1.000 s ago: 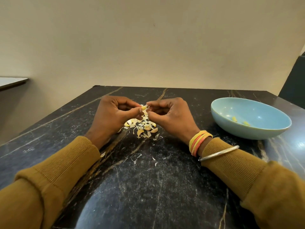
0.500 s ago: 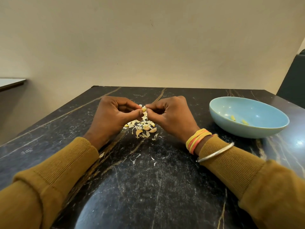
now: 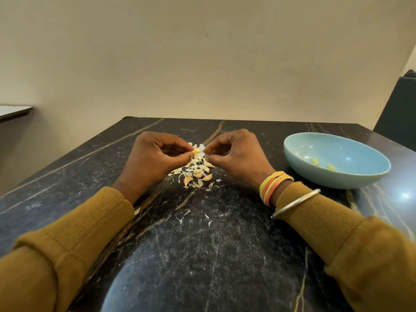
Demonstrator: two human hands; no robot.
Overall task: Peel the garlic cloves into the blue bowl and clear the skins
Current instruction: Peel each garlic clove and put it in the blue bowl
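Your left hand (image 3: 153,161) keeps a closed grip on the garlic clove (image 3: 196,151), pinched at its fingertips. Since a second ago your hands have drawn slightly apart, and a pale skin (image 3: 202,147) now stands free between them, pinched by your right hand (image 3: 238,158). This clove looks nearly bare. The pile (image 3: 195,174) of skins and unpeeled cloves lies on the worktop (image 3: 202,244) at 12 o'clock. At 2 o'clock, the blue bowl (image 3: 326,179) holds two peeled cloves (image 3: 315,161), so much remains.
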